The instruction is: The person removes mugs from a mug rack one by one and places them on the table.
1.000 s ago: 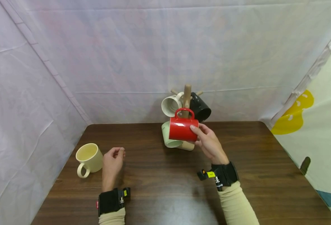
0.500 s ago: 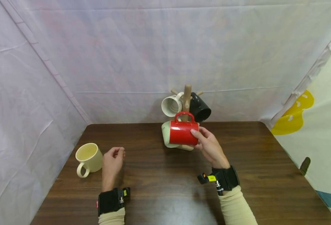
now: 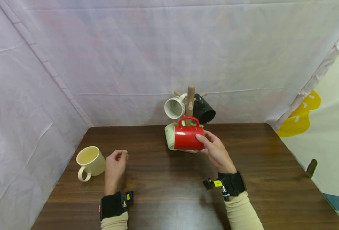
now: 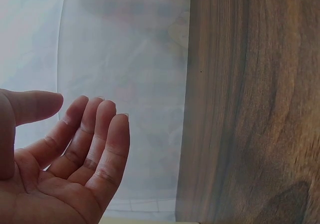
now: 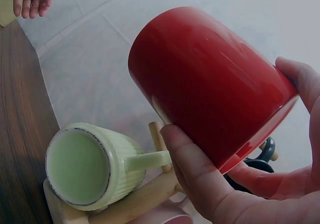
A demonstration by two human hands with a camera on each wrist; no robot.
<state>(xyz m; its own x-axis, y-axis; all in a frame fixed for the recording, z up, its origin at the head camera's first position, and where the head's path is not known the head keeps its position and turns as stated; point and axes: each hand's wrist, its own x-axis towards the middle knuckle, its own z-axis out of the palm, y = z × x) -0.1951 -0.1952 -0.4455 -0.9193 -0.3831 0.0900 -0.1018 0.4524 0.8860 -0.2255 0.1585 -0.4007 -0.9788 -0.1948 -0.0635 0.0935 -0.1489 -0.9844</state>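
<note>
My right hand [image 3: 216, 152] grips a red mug [image 3: 188, 138] near its base, thumb on one side and fingers on the other. The mug lies sideways in the air, handle up, in front of the wooden mug tree [image 3: 190, 95]. Behind it, a pale green mug [image 5: 80, 166] hangs low on the tree, partly hidden in the head view. My left hand [image 3: 116, 167] holds nothing, its fingers loosely curled with the thumb apart in the left wrist view [image 4: 75, 154]. Just left of it stands a pale yellow mug [image 3: 91, 162], handle toward me.
A white mug [image 3: 175, 108] and a black mug [image 3: 204, 109] hang on the upper pegs. Part of a pink mug [image 5: 167, 215] shows low in the right wrist view. The dark wooden table [image 3: 158, 185] ends at a white sheet [image 3: 143, 57] behind the tree.
My right hand has lowered the red mug a little and drawn it slightly toward me. More of the tree's post shows above its handle. The left hand stays in place.
</note>
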